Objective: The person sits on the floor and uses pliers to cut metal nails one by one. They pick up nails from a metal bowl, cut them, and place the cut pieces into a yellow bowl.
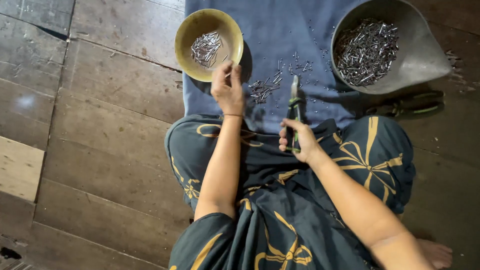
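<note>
- We sit cross-legged on a dark plank floor (100, 150); a blue cloth (280, 40) spreads beyond our knees.
- Our right hand (299, 141), at the cloth's near edge, clamps green-handled pliers (294, 112).
- Our left hand (227, 90) pinches fingers together over the cloth's left side; we cannot tell on what.
- Loose nails (265, 89) lie mid-cloth.
- Farther, a yellow bowl (192, 57) sits on the cloth's left edge and a grey pan (425, 55) on its right; both hold nails.

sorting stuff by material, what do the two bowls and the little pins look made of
Yellow bowl: likely plastic or enamel, dull worn surface with dark scuffs. Grey pan: probably metal, matte grey with a soft sheen. Small pins: metal, thin, silvery, glinting.
</note>
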